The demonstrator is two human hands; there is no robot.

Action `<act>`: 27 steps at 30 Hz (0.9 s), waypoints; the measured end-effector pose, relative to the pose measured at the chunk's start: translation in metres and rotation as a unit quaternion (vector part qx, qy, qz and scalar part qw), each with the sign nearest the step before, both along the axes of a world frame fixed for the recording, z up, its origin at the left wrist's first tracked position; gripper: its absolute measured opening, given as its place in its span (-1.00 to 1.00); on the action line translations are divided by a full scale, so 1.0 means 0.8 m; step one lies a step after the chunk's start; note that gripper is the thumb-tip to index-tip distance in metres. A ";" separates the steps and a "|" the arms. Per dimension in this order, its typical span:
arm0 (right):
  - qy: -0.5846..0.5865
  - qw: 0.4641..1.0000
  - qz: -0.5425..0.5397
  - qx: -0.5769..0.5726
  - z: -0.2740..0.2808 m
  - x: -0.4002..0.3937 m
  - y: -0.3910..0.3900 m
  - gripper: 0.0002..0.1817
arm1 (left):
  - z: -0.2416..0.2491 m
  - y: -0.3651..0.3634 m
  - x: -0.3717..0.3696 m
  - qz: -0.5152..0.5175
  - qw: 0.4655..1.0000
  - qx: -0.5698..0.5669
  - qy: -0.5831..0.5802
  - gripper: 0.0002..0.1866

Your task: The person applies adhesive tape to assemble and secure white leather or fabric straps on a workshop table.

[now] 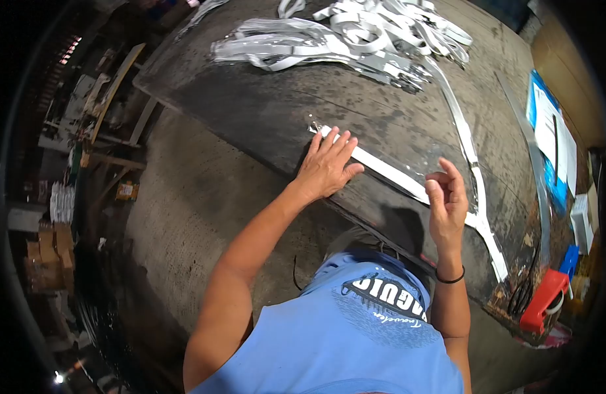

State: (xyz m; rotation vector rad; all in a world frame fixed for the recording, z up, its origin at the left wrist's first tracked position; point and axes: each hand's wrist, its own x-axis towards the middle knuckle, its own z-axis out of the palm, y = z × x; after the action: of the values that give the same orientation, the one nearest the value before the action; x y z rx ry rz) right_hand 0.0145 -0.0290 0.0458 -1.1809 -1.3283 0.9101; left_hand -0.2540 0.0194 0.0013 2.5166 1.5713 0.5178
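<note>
A long white strap (391, 174) lies across the dark tabletop near its front edge. My left hand (326, 167) is spread flat over the strap's left end, fingers apart. A small metal clip (313, 125) pokes out just beyond those fingertips. My right hand (448, 200) hovers by the strap's right part, its fingers loosely bent and the thumb apart, with nothing visible in it. Behind it, the strap meets a second white length (466, 141) running up the table, and a joined end (494, 255) points toward the near right corner.
A heap of white straps (381, 29) with metal clips lies at the back of the table (250, 111). On the right are a metal ruler (523, 125), a blue folder with papers (552, 131), a red tape dispenser (544, 302) and black-handled scissors (523, 289).
</note>
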 end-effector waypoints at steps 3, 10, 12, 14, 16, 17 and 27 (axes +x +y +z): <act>-0.044 0.997 0.068 0.011 0.011 -0.042 0.009 -0.29 | -0.005 0.007 -0.022 -0.024 0.998 0.004 0.060 -0.26; -0.108 0.989 0.094 0.041 -0.006 -0.051 0.018 -0.21 | 0.032 0.074 -0.172 0.431 0.885 -0.005 -0.177 -0.39; -0.099 0.991 0.083 0.038 -0.007 -0.043 0.019 -0.21 | 0.029 0.088 -0.202 0.449 0.869 -0.105 -0.179 -0.32; -0.098 0.992 0.078 0.032 -0.007 -0.036 0.018 -0.21 | 0.031 0.101 -0.207 0.448 0.868 -0.131 -0.170 -0.28; -0.099 0.992 0.070 0.022 -0.006 -0.033 0.016 -0.21 | 0.030 0.118 -0.208 0.356 0.923 -0.110 -0.099 -0.25; -0.103 0.992 0.069 0.024 -0.005 -0.032 0.014 -0.21 | 0.031 0.129 -0.210 0.355 0.923 -0.111 -0.099 -0.25; -0.084 0.995 0.031 0.045 -0.005 -0.004 0.008 -0.22 | 0.025 0.168 -0.219 0.298 0.933 -0.199 -0.046 -0.72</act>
State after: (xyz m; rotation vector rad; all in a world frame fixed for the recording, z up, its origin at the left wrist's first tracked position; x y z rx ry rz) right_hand 0.0111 -0.0229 0.0415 -1.1720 -1.5316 0.8000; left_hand -0.4296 0.1536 0.0216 1.6830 2.1402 0.3189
